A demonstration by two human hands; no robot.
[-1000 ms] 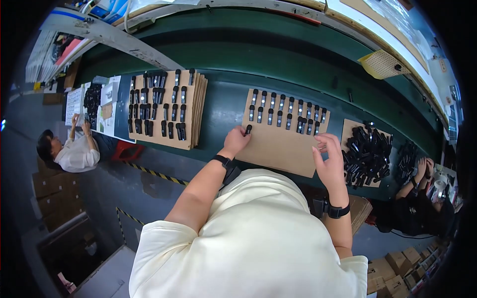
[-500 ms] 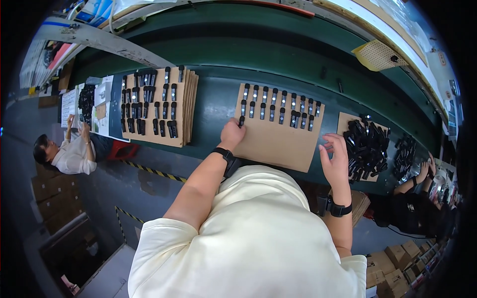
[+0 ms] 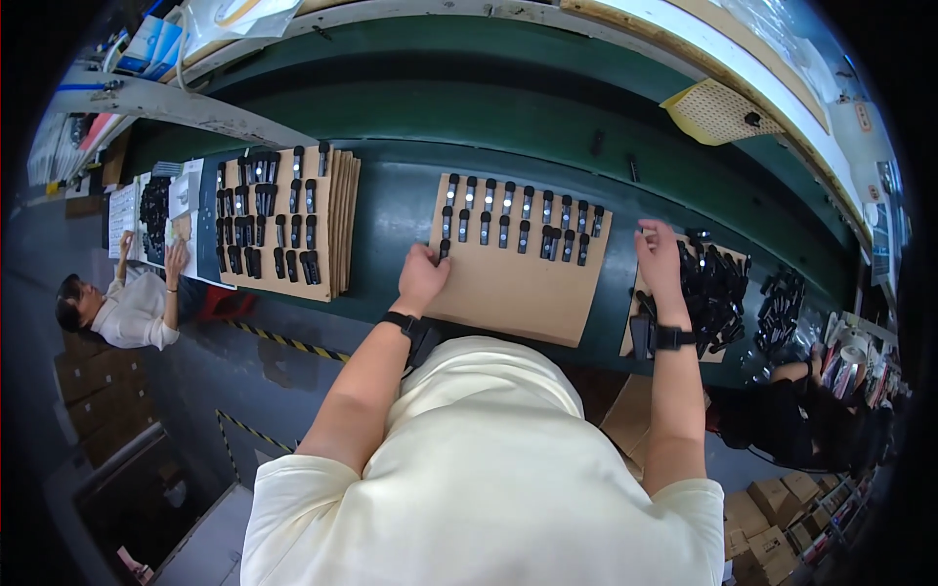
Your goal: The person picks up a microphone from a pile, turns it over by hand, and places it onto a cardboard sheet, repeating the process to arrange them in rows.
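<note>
My left hand (image 3: 424,281) is at the left edge of a brown cardboard sheet (image 3: 508,298), its fingers closed on a small black microphone (image 3: 445,249) with a rounded foam-like top. This one stands at the left end below two rows of similar microphones (image 3: 486,227) along the sheet's far part. My right hand (image 3: 660,262) is raised at the left side of a heap of black microphones (image 3: 715,293), its fingers bent together. A small dark bit shows at its fingertips, too little to name.
Stacked cardboard sheets (image 3: 342,225) with rows of microphones stand at the left. Another dark heap (image 3: 781,303) lies far right. One loose black piece (image 3: 633,168) lies at the back. A person in white (image 3: 142,311) sits left; a person in black (image 3: 782,415) works right.
My right hand has moved away from me and toward the heap, and its fingers have drawn together. My left hand keeps its place at the sheet's left edge. The whole view has shifted slightly.
</note>
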